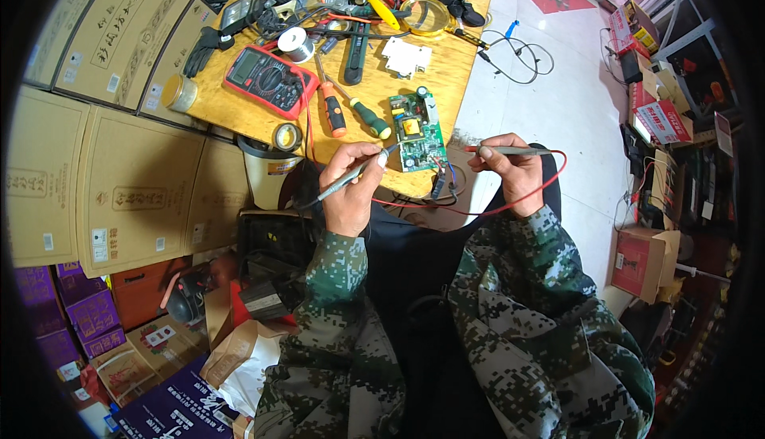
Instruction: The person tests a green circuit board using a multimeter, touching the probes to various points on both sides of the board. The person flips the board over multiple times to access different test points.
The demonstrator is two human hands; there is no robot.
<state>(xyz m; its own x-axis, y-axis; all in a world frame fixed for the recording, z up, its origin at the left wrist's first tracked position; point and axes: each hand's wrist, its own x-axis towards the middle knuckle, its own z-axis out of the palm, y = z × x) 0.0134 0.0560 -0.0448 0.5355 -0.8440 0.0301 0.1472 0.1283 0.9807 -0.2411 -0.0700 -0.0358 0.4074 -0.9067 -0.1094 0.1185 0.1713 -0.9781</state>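
My left hand [351, 192] is closed around a grey multimeter probe [343, 182], its tip pointing toward the left edge of a green circuit board [418, 132]; whether it touches cannot be told. On the board's other side, my right hand [514, 172] pinches a second probe [510, 150] with a red end, aimed at the board and apart from it. A red lead [510, 209] loops from this probe below both hands. The red multimeter [271, 80] lies on the wooden table, left of two screwdrivers [333, 110].
A roll of tape [287, 136] sits at the table's near left edge, with a solder spool [296, 45] farther back. Tools, cables and a yellow brush [374, 2] crowd the far end. Cardboard boxes [139, 192] are stacked at left; more cartons [641, 260] stand at right.
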